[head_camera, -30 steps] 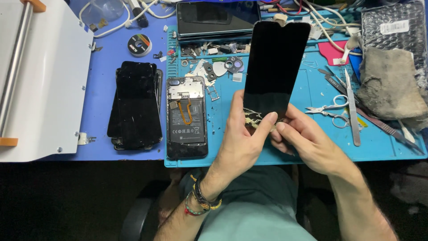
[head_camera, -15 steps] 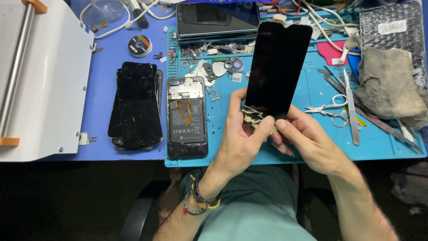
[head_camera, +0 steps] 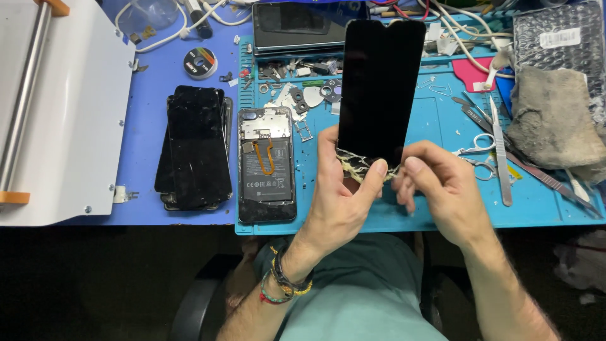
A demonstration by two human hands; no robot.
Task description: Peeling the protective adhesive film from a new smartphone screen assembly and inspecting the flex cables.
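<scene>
A person in a teal shirt sits at a blue table [head_camera: 158, 69], seen from above. Both hands are raised over the near edge of a turquoise work mat [head_camera: 435, 215]. The left hand [head_camera: 344, 189], with beaded bracelets on the wrist, clamps the bottom of a black phone screen panel [head_camera: 380, 88] between thumb and fingers, holding it upright. The right hand [head_camera: 439, 189], just at 3 o'clock of the left, pinches pale, stringy glue residue [head_camera: 356, 167] at the panel's lower edge.

At 9 o'clock of the hands, an opened phone [head_camera: 266, 164] lies on the mat, its battery and an orange cable showing. Further to 9 o'clock, a stack of cracked black screens [head_camera: 194, 148] rests on the table, beside a white machine [head_camera: 63, 113].

At 3 o'clock lie scissors [head_camera: 476, 158], tweezers [head_camera: 499, 151] and a grey cloth [head_camera: 552, 117]. At 12 o'clock, small parts and screws [head_camera: 297, 88] are scattered, with a dark tablet [head_camera: 297, 25] and white cables [head_camera: 183, 25] beyond.
</scene>
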